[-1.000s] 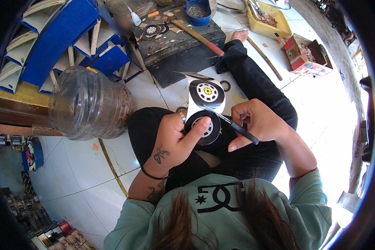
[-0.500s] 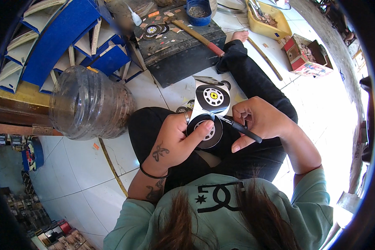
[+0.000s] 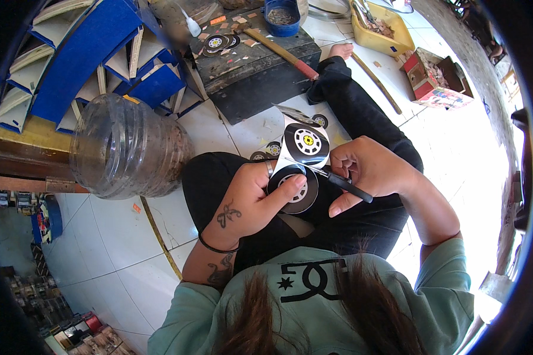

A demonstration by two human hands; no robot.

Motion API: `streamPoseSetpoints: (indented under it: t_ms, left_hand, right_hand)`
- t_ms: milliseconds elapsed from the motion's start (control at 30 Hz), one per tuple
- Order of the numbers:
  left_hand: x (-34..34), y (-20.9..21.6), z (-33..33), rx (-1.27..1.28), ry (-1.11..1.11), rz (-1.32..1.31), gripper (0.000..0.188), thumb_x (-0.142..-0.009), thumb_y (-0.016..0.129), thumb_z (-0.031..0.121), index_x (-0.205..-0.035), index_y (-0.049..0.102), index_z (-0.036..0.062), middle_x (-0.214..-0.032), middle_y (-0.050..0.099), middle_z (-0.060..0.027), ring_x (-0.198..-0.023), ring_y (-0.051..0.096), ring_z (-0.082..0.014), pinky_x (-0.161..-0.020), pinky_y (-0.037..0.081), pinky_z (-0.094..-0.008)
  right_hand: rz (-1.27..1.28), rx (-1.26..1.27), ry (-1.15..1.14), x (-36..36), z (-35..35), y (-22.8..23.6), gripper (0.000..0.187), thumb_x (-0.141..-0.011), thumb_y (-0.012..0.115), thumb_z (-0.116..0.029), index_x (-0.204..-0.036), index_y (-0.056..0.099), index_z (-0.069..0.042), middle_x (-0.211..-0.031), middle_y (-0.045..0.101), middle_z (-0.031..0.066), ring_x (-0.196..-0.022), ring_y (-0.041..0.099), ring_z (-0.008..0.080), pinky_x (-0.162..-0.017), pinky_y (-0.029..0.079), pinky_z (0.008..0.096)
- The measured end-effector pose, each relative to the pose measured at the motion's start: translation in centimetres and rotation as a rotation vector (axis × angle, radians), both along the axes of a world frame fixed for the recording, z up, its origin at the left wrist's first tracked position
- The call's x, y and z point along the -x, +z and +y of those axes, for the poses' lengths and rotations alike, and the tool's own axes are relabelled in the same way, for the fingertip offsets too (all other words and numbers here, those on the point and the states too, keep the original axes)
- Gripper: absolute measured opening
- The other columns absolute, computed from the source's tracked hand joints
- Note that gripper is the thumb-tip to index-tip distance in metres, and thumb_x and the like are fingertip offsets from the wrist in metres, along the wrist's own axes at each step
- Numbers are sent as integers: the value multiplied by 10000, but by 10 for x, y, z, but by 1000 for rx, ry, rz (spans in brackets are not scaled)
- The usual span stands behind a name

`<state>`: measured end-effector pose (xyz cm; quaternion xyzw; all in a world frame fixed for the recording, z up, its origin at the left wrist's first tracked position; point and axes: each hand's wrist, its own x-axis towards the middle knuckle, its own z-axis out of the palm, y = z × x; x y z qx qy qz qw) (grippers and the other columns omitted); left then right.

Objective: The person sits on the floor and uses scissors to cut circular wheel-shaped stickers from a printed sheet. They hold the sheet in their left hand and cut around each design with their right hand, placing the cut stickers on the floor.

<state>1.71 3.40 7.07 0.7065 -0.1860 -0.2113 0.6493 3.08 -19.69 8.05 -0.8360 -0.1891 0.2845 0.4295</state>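
- Jar (image 3: 130, 151), clear, left of the left hand (image 3: 249, 198).
- Left hand, pinching a sheet of printed black discs (image 3: 307, 145) under its thumb.
- Scissors (image 3: 344, 183), blades at the sheet, right of that hand.
- Right hand (image 3: 370, 171), gripping the scissors' black handle.

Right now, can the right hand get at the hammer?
Probably not freely: the right hand holds the scissors, and the right leg lies between it and the hammer.

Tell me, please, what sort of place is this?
Probably a small craft workshop: a hammer and loose scraps lie on a dark block, and a yellow tub holds more small pieces. What exactly is made here, I cannot tell.
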Motion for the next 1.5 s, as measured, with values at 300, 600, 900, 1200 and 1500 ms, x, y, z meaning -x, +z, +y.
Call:
streamPoseSetpoints:
  t_ms: [300,600,900,1200,1500]
  left_hand:
    - [-3,1,1,-13,-40,50,159,-861,577,126,-896,607,-26,-745,638,-38,-670,552,-49,-622,448,-217]
    - [-8,5,2,-42,-90,88,185,-852,609,147,-897,622,-32,-753,634,-22,-688,552,-47,-632,444,-195]
    - [-18,-9,8,-20,-90,207,233,-879,563,207,-884,606,-22,-758,624,-35,-678,546,-50,-600,437,-201]
    - [8,-54,-26,286,494,-70,387,-891,501,404,-844,548,23,-652,557,-26,-519,488,-68,-450,359,-197]
    - [-16,-38,-9,-231,415,-462,244,-872,547,166,-737,582,-34,-587,577,-123,-502,573,-211,-478,406,-300]
  right_hand:
    - [1,31,13,-2,-1,4,528,-487,871,-391,-604,501,-33,-518,503,15,-469,497,116,-447,346,220]
    - [13,94,37,-4,-1,8,589,-489,820,-521,-611,553,-11,-567,574,106,-546,586,231,-520,436,290]
    - [73,-33,-33,-2,-2,-8,512,-521,843,-428,-584,538,-21,-543,550,57,-510,547,162,-482,402,247]
    - [23,-358,-425,22,37,-69,460,-565,842,-369,-577,507,-55,-508,472,-27,-471,429,54,-445,311,198]
    - [373,-458,-323,26,33,-64,491,-596,815,-432,-661,534,-35,-527,504,-21,-472,453,55,-443,311,177]
